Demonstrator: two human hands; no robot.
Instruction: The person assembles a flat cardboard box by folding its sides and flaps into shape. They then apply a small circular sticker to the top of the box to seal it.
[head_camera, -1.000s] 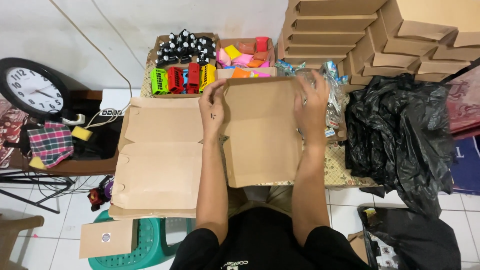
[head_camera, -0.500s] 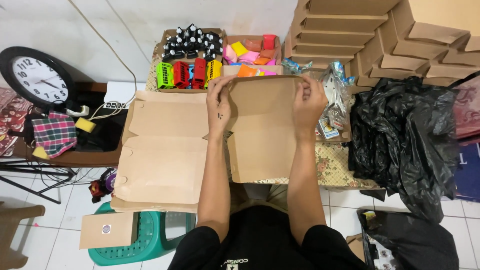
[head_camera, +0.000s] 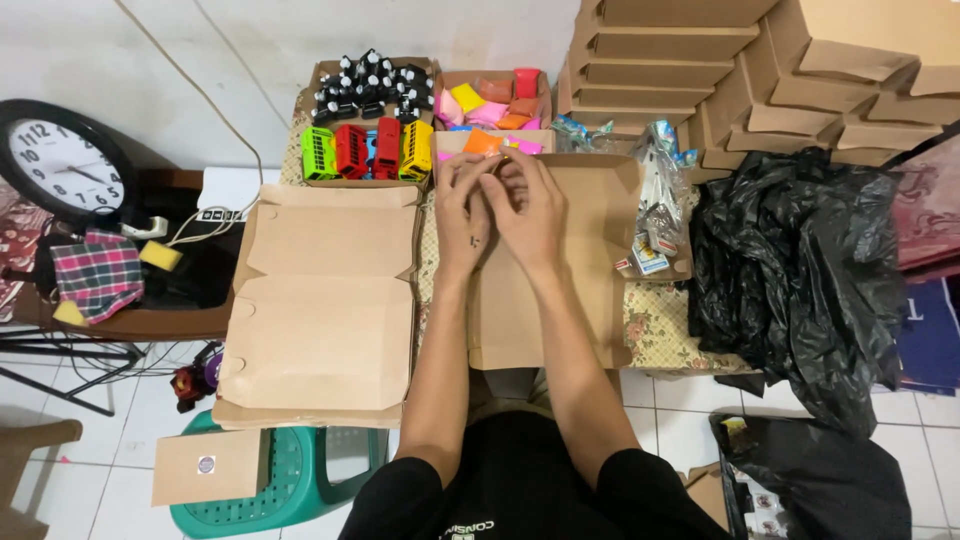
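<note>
Brown cardboard box blank (head_camera: 545, 300) lies flat on the tabletop (head_camera: 665, 325) right in front of the person, long side running away from the body, far edge up near the trays of small goods. Both hands sit close together at that far end, touching each other. Left hand (head_camera: 468, 215) lies palm-down on the cardboard w/ fingers (head_camera: 462, 175) curled inward; right hand (head_camera: 530, 215) just beside it, fingers bent toward the left thumb. They look pinched on something small or on a flap edge btw them, but can't tell exactly what — hidden by the knuckles.

Left of the blank: an opened, unfolded cardboard box (head_camera: 325, 305), lid flaps spread, resting partly over a green plastic stool (head_camera: 290, 480).

Far side: tray w/ toy buses (head_camera: 365, 152) in green, red, yellow; black small bottles (head_camera: 375, 85) behind them; a box of pink and orange pieces (head_camera: 495, 105) next to that.

Right of the hands: clear packets of small items (head_camera: 655, 215), then crumpled black plastic bags (head_camera: 800, 270). Stacked folded cardboard boxes (head_camera: 760, 70) fill the upper right. Wall clock (head_camera: 60, 160) leans at far left above a plaid cloth (head_camera: 95, 275).
</note>
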